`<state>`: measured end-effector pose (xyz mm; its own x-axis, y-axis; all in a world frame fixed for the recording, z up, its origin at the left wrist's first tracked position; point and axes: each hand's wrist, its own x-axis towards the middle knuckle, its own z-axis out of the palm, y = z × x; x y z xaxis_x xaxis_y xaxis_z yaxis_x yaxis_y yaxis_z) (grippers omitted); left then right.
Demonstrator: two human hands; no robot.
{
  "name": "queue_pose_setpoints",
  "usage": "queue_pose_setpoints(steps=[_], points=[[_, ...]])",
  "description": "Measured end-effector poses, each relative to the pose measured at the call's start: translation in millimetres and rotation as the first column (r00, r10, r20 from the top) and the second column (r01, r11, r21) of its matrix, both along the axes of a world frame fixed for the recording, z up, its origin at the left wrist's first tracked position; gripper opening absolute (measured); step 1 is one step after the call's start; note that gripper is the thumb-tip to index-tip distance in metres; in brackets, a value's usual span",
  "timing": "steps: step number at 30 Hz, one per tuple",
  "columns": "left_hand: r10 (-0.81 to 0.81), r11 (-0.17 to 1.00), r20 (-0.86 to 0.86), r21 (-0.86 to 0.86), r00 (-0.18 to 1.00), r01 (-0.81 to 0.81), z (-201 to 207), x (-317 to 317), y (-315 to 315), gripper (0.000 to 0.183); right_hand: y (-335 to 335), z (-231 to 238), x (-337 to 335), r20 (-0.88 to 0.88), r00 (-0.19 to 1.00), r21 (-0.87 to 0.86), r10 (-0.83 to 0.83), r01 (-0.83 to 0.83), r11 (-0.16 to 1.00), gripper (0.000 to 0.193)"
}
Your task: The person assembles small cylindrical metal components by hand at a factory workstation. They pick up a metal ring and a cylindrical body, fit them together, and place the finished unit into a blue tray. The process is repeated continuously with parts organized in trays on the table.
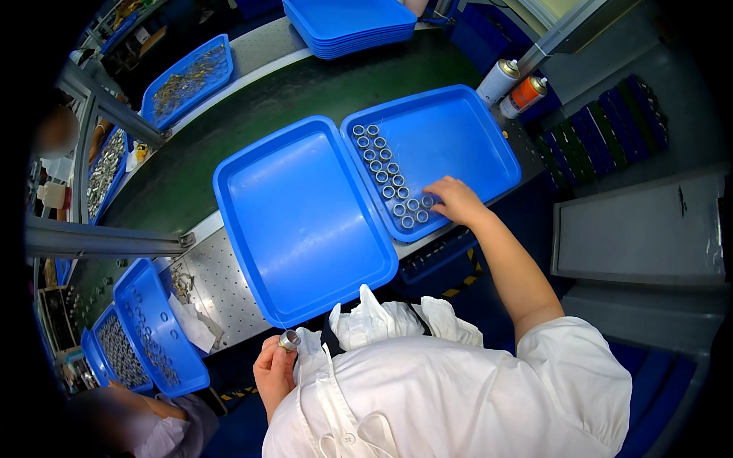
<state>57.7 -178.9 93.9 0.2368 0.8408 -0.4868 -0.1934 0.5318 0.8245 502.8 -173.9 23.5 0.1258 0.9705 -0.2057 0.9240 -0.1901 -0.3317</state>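
Observation:
My left hand [275, 374] is closed, pinching a short silvery metal ring [289, 340] between thumb and fingers, near the front of my white clothing. My right hand [456, 200] reaches into the right-hand blue tray [458, 122]. Its fingertips are on another metal ring [427, 201], at the near end of the rows of rings. Several such rings [382, 176] stand on end in two slanting rows along that tray's left side. Beside it, the left-hand blue tray [298, 206] holds nothing.
Both trays lie over a green belt [290, 88] and a metal edge. Two spray cans [524, 97] stand at the right tray's far corner. Stacked blue trays [351, 27] are at the back. At lower left, a co-worker's sleeve [164, 427] is near trays of parts [156, 320].

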Motion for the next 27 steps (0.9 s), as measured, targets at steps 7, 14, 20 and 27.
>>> queue_pose_setpoints(steps=[7,14,20,27], points=[[-0.019,1.000,0.006,0.008,1.000,0.019,-1,3,2,0.014,-11,4,12,-0.062,0.983,-0.158,-0.174,0.162,0.974,0.044],[-0.048,0.999,0.007,0.012,0.999,0.047,-1,2,4,0.014,-11,0,5,-0.106,0.986,-0.077,-0.131,0.123,0.989,0.044],[-0.039,0.999,0.005,0.011,0.999,0.039,0,4,4,0.014,-4,-5,0,-0.170,0.982,-0.021,-0.080,0.077,0.997,0.041],[-0.030,1.000,-0.003,0.002,1.000,0.030,1,4,4,0.015,-4,-11,2,-0.147,0.985,-0.023,-0.087,0.084,0.996,0.036]])
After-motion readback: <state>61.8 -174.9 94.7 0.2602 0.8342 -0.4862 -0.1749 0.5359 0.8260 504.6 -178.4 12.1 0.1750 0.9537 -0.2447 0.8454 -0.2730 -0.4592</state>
